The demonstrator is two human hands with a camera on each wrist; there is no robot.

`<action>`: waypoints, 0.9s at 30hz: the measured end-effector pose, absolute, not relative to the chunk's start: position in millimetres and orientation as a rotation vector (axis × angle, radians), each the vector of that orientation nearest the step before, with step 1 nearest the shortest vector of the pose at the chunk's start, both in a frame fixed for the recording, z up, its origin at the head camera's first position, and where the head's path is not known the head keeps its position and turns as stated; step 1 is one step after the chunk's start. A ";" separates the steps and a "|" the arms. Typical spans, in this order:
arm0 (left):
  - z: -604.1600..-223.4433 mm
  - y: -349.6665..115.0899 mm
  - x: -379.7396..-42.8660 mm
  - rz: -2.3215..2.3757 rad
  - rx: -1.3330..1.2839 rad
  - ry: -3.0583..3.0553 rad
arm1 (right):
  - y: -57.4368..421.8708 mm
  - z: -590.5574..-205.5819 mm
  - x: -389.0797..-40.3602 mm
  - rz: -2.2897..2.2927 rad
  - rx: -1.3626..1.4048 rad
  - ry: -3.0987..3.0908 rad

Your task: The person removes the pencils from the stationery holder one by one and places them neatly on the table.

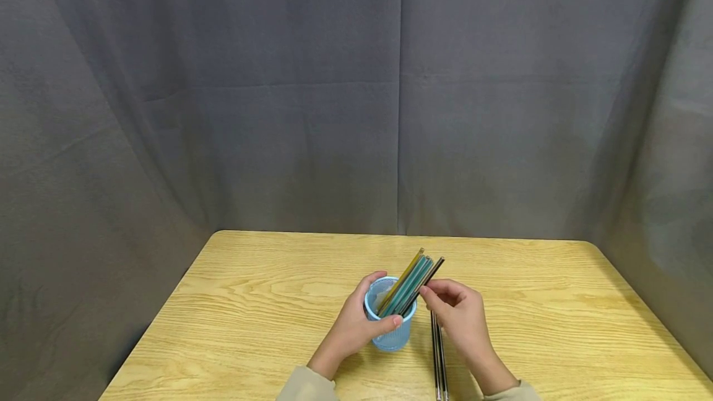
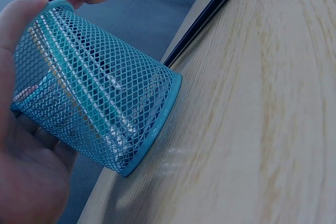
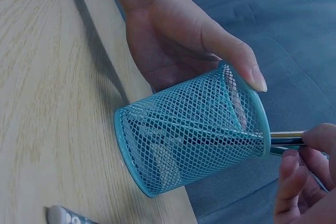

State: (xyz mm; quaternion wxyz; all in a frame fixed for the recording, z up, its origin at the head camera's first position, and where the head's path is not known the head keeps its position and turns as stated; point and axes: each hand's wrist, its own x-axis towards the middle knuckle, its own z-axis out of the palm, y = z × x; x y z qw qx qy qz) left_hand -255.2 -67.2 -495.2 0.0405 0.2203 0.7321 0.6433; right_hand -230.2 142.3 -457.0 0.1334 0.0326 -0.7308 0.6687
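A light-blue mesh pen cup [image 1: 392, 338] is in my left hand [image 1: 356, 320], which grips it from the left. In the right wrist view the left thumb [image 3: 239, 59] lies at the rim. Several slim pencils stand slanted inside, teal ones [image 1: 409, 286] in the middle, a gold one [image 1: 401, 281] at the left. With thumb and fingertips, my right hand [image 1: 459, 311] pinches a black pencil [image 1: 434, 270] at the cup's right side. Its lower part is within the cup. Whether the cup's base touches the table cannot be told.
Black pencils [image 1: 438, 357] with silvery ends lie on the wooden table [image 1: 250, 327], right of the cup and partly beneath my right hand. Grey curtains [image 1: 301, 110] hang behind the table and at both sides.
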 end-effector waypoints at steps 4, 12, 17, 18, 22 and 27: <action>-494.9 -67.2 -254.8 1.974 0.676 2.236 | 143.5 -454.4 -229.4 1.906 0.088 -2.142; -494.5 -66.9 -254.4 1.969 0.661 2.240 | 143.4 -447.8 -226.3 1.891 0.086 -2.113; -494.5 -66.6 -254.5 1.967 0.660 2.246 | 144.0 -445.9 -225.2 1.889 0.078 -2.104; -494.6 -66.6 -254.5 1.967 0.662 2.245 | 144.2 -445.9 -225.3 1.890 0.080 -2.103; -495.4 -66.6 -255.0 1.967 0.665 2.246 | 144.9 -445.2 -225.2 1.890 0.087 -2.098; -496.1 -67.0 -255.5 1.968 0.670 2.246 | 145.7 -442.6 -224.1 1.891 0.097 -2.089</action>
